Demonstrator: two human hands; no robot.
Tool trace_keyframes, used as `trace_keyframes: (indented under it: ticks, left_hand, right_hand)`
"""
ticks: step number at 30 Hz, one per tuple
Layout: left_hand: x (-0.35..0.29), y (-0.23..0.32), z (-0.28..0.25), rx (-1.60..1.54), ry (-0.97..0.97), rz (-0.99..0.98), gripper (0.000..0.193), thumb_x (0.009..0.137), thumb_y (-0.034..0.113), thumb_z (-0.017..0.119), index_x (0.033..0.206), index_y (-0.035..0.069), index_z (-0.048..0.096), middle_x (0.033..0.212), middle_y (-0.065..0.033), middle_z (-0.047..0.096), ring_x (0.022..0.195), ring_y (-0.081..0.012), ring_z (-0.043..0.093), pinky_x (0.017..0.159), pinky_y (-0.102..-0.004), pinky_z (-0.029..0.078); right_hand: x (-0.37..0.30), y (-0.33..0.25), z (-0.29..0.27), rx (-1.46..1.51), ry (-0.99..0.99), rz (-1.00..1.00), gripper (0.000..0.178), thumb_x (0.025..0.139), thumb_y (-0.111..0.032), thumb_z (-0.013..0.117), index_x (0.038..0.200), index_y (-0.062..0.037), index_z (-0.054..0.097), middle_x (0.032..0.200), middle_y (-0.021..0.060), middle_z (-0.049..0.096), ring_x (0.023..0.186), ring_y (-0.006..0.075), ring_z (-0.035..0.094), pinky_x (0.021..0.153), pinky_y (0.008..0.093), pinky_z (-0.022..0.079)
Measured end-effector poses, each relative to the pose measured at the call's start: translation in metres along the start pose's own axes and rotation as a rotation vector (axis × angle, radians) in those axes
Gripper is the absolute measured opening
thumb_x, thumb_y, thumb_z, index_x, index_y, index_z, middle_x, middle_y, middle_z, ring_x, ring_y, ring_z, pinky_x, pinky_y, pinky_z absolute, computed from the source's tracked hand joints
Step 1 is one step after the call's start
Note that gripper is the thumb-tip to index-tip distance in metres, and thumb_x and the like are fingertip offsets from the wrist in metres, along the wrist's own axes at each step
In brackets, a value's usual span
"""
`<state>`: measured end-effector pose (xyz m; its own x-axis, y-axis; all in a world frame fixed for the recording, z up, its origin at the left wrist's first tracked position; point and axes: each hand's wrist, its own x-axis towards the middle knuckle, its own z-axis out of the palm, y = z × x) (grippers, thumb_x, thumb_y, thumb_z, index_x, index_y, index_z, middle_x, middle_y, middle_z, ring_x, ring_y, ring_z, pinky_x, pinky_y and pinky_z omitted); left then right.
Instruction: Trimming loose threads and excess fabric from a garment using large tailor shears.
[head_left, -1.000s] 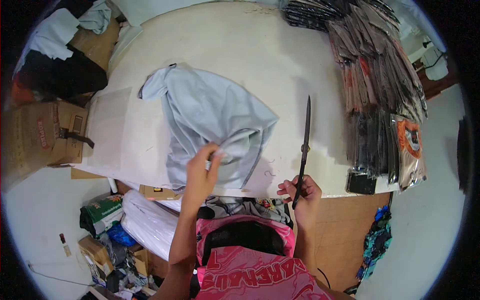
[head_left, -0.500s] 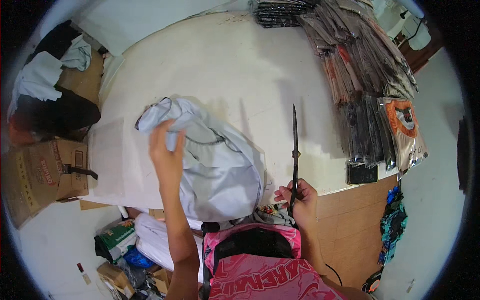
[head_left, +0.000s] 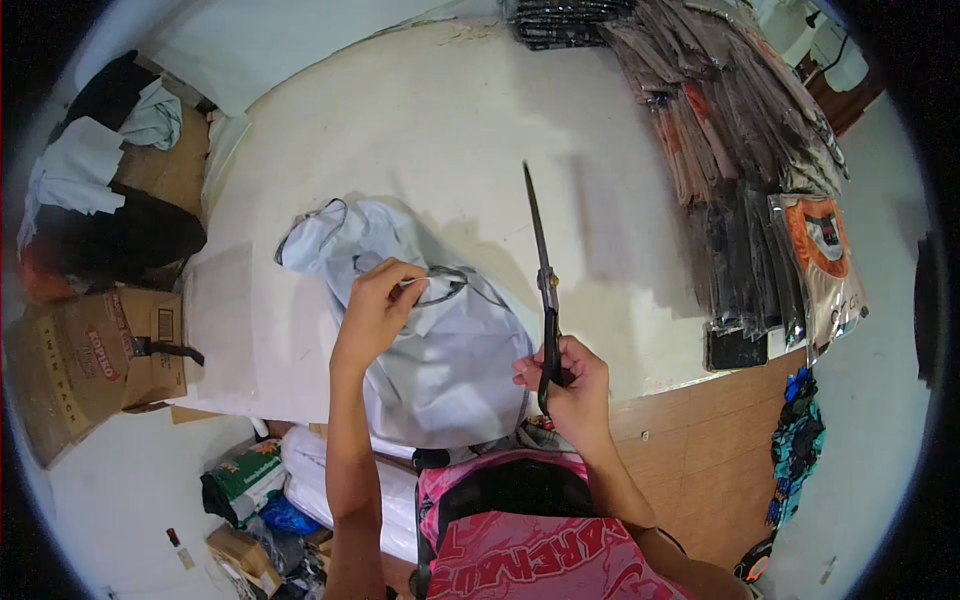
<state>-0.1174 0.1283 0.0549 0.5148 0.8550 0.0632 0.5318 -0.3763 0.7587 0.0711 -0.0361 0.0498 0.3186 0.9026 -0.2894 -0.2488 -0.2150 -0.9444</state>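
Note:
A pale grey-white garment (head_left: 440, 360) with dark seams lies rumpled on the white table in front of me. Over its dark-edged opening, my left hand (head_left: 382, 305) has thumb and fingers pinched together, with a thin white strip showing at the fingertips. Whether that strip belongs to the garment I cannot tell. My right hand (head_left: 575, 385) grips the black handles of long scissors (head_left: 543, 270), right of the garment. The blades look closed and point away from me, above the bare tabletop.
Many plastic-bagged dark garments (head_left: 740, 130) are piled along the table's right side, with a black phone (head_left: 737, 348) near the edge. Left of the white table (head_left: 400, 120) stand a cardboard box (head_left: 100, 360) and heaped cloth (head_left: 110, 220). A white roll (head_left: 345, 480) lies below.
My left hand has moved right across the garment and closed into a pinch near its opening. The scissors, held in my right hand, have swung left and farther over the table.

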Motion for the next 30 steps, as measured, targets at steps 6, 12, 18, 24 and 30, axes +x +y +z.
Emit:
trace_keyframes:
  ticks: [6,12,18,24,30]
  left_hand:
    - [-0.016,0.027,-0.016,-0.227,-0.029,-0.111,0.003,0.083,0.003,0.057,0.084,0.000,0.058,0.065,-0.0007,0.050,0.056,-0.0051,0.040,0.049,-0.0201,0.032]
    - [-0.011,0.045,-0.023,-0.369,-0.197,-0.100,0.004,0.083,0.003,0.057,0.084,-0.001,0.056,0.066,0.0023,0.050,0.060,-0.0028,0.040,0.050,-0.0190,0.032]
    - [-0.009,0.026,-0.021,-0.169,0.230,0.139,0.006,0.083,0.001,0.055,0.089,-0.002,0.055,0.088,-0.0035,0.055,0.080,-0.0095,0.049,0.073,-0.0207,0.039]
    - [-0.057,0.039,0.050,-0.086,0.415,-0.129,0.019,0.079,0.003,0.063,0.096,-0.002,0.056,0.087,-0.0068,0.061,0.084,-0.0145,0.058,0.076,-0.0250,0.045]
    - [-0.086,0.041,0.115,-0.578,0.201,-0.497,0.022,0.078,0.003,0.067,0.097,-0.004,0.057,0.081,-0.0040,0.061,0.073,-0.0072,0.056,0.066,-0.0193,0.045]
  right_hand:
    - [0.025,-0.005,0.022,0.034,0.040,-0.164,0.022,0.074,0.001,0.069,0.087,0.0044,0.051,0.088,0.0108,0.066,0.070,0.0089,0.058,0.064,0.0233,0.048]
    - [0.066,0.013,0.020,-0.059,0.022,-0.028,0.023,0.070,-0.005,0.075,0.078,0.0017,0.054,0.069,0.0034,0.060,0.057,0.0048,0.050,0.051,0.0197,0.041]
    - [0.027,0.022,0.015,0.059,0.039,-0.044,0.021,0.072,-0.003,0.073,0.079,-0.0002,0.053,0.066,0.0039,0.058,0.048,0.0063,0.050,0.041,0.0199,0.038]
    - [0.011,0.037,0.009,0.200,0.207,-0.002,0.023,0.072,-0.001,0.072,0.079,-0.0028,0.050,0.069,0.0038,0.059,0.051,0.0061,0.051,0.043,0.0195,0.042]
    - [-0.012,0.053,-0.008,0.136,0.121,0.037,0.022,0.073,0.000,0.071,0.078,-0.0031,0.049,0.072,0.0043,0.060,0.053,0.0058,0.052,0.044,0.0195,0.043]
